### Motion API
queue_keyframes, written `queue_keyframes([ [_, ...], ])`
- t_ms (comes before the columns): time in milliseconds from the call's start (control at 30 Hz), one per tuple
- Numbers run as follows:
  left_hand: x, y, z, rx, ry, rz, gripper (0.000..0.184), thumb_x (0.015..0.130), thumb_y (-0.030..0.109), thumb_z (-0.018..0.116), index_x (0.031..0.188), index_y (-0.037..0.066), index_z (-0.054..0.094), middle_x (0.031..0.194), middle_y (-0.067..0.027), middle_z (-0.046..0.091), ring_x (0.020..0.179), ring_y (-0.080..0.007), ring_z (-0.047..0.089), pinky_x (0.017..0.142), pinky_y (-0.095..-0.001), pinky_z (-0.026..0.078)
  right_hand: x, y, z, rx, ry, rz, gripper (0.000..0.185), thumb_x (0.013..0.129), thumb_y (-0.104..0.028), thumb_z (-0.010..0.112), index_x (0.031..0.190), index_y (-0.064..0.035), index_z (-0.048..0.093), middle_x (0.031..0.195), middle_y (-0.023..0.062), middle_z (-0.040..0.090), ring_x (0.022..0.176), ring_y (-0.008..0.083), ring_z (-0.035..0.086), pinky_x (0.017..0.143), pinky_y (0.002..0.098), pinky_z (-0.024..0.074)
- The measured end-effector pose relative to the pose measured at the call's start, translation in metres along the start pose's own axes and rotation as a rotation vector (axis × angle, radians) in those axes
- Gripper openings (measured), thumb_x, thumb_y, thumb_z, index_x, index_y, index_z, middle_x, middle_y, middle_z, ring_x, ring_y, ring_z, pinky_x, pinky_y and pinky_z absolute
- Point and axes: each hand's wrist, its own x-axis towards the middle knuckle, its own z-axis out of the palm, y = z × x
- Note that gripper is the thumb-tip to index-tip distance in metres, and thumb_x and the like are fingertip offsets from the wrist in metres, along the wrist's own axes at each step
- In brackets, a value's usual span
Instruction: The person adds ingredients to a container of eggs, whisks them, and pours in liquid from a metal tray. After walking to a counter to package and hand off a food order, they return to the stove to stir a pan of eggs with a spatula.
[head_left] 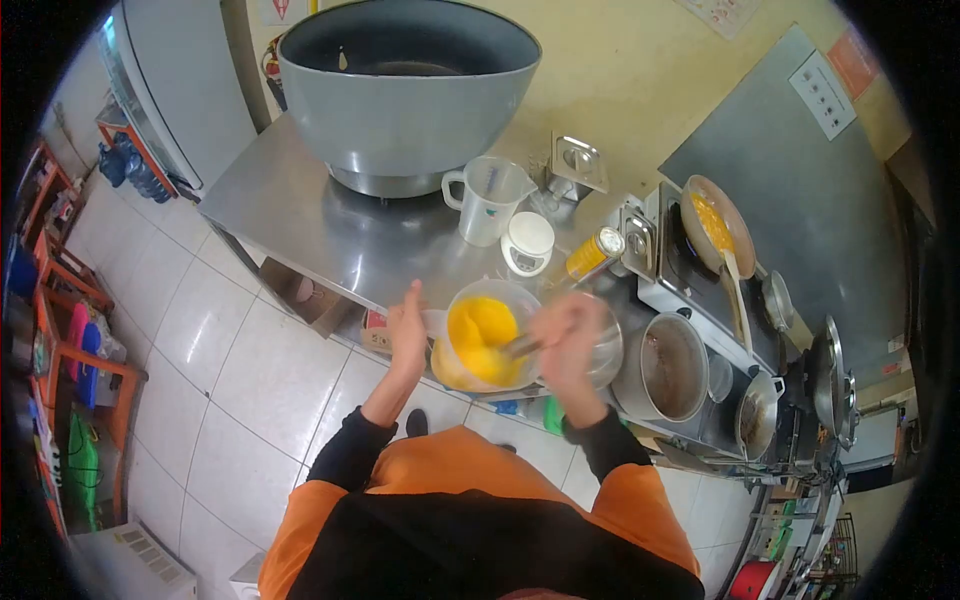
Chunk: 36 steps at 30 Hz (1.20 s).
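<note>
A translucent plastic measuring jug [518, 292] with yellow liquid [474, 322], like beaten egg, stands tilted at the steel table's front edge. My left hand [404, 330] is closed at the jug's handle [434, 322], thumb pointing up. On the other side my right hand [566, 335], smeared by motion, grips a whisk [518, 347] by its metal handle. The whisk's head is down in the yellow liquid and blurred. Just right of the jug, partly behind my right hand, is a round metal bowl or lid [606, 345].
Behind the jug are a white kitchen scale [528, 242], an empty measuring jug [490, 205], and a yellow can [590, 256]. A large grey vessel [400, 110] fills the back left. Rightward stand a deep pot [640, 372] and a stove with a pan [738, 215] holding yellow food.
</note>
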Motion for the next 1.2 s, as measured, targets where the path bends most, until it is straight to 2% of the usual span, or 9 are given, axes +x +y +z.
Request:
queue_keyframes([
  [100,-0.003,-0.003,-0.005,-0.022,-0.046,-0.035,0.044,0.083,0.039,0.053,0.062,0.001,0.054,0.058,-0.0030,0.049,0.056,-0.0115,0.045,0.052,-0.0260,0.035,0.025,-0.007,-0.017,0.059,0.090,-0.259,0.035,0.085,-0.025,0.038,0.053,-0.0120,0.030,0.045,-0.0039,0.023,0.038,0.0081,0.026,0.038,0.0230,0.0210],
  [233,-0.007,0.000,0.004,-0.123,0.027,-0.038,0.042,0.084,0.038,0.053,0.061,0.002,0.053,0.058,-0.0015,0.047,0.055,-0.0104,0.043,0.048,-0.0259,0.033,-0.002,-0.014,0.011,0.011,-0.011,0.135,0.038,0.085,-0.030,0.038,0.052,-0.0147,0.030,0.044,-0.0053,0.024,0.039,0.0067,0.025,0.041,0.0220,0.0211],
  [467,-0.019,-0.006,-0.011,-0.087,-0.087,-0.049,0.037,0.081,0.042,0.053,0.080,0.005,0.047,0.070,-0.0027,0.042,0.062,-0.0116,0.040,0.056,-0.0275,0.033,-0.057,-0.155,0.053,0.117,-0.440,-0.449,0.040,0.084,-0.037,0.032,0.052,-0.0137,0.035,0.040,-0.0035,0.032,0.033,0.0120,0.028,0.041,0.0279,0.0266],
  [700,-0.018,-0.003,-0.017,-0.071,-0.124,-0.055,0.037,0.083,0.042,0.050,0.078,0.006,0.048,0.065,-0.0027,0.040,0.060,-0.0113,0.038,0.054,-0.0267,0.030,-0.084,-0.163,0.052,0.078,-0.628,-0.737,0.039,0.085,-0.035,0.037,0.051,-0.0151,0.037,0.042,-0.0043,0.039,0.032,0.0111,0.031,0.039,0.0274,0.0318],
  [867,-0.022,0.006,-0.016,-0.042,-0.123,0.003,0.040,0.084,0.042,0.049,0.070,0.004,0.050,0.060,-0.0018,0.039,0.056,-0.0107,0.037,0.053,-0.0260,0.029,-0.033,-0.046,0.029,-0.596,-0.396,-0.230,0.039,0.087,-0.023,0.040,0.053,-0.0043,0.036,0.047,0.0013,0.035,0.043,0.0102,0.034,0.042,0.0232,0.0274],
  [933,-0.022,0.001,-0.013,-0.008,-0.066,0.042,0.042,0.084,0.042,0.049,0.066,0.004,0.050,0.059,-0.0010,0.039,0.056,-0.0101,0.037,0.052,-0.0252,0.029,-0.012,-0.006,0.017,-0.467,-0.511,0.046,0.035,0.086,-0.016,0.039,0.052,-0.0048,0.037,0.049,0.0015,0.036,0.043,0.0095,0.035,0.042,0.0226,0.0270],
  [1033,-0.033,0.012,-0.005,-0.134,0.037,-0.028,0.043,0.082,0.043,0.051,0.063,0.004,0.048,0.062,-0.0011,0.041,0.057,-0.0107,0.039,0.053,-0.0255,0.030,-0.019,-0.024,0.022,-0.023,-0.323,-0.009,0.034,0.084,-0.012,0.039,0.051,-0.0053,0.038,0.049,0.0016,0.038,0.042,0.0088,0.035,0.040,0.0229,0.0257],
  [1133,-0.026,-0.005,-0.017,-0.128,-0.086,-0.041,0.041,0.081,0.043,0.053,0.068,0.004,0.049,0.066,-0.0019,0.042,0.060,-0.0116,0.041,0.055,-0.0258,0.031,0.002,-0.005,0.004,-0.235,-0.124,-0.260,0.035,0.084,-0.017,0.040,0.050,-0.0073,0.039,0.047,0.0014,0.038,0.040,0.0083,0.034,0.038,0.0240,0.0251],
  [1200,-0.026,-0.004,-0.015,-0.125,-0.054,-0.032,0.041,0.081,0.042,0.054,0.067,0.004,0.049,0.065,-0.0014,0.041,0.058,-0.0117,0.040,0.054,-0.0260,0.030,0.006,0.011,-0.010,-0.191,-0.169,0.013,0.036,0.085,-0.020,0.039,0.051,-0.0088,0.040,0.047,0.0007,0.039,0.038,0.0081,0.032,0.037,0.0238,0.0243],
])
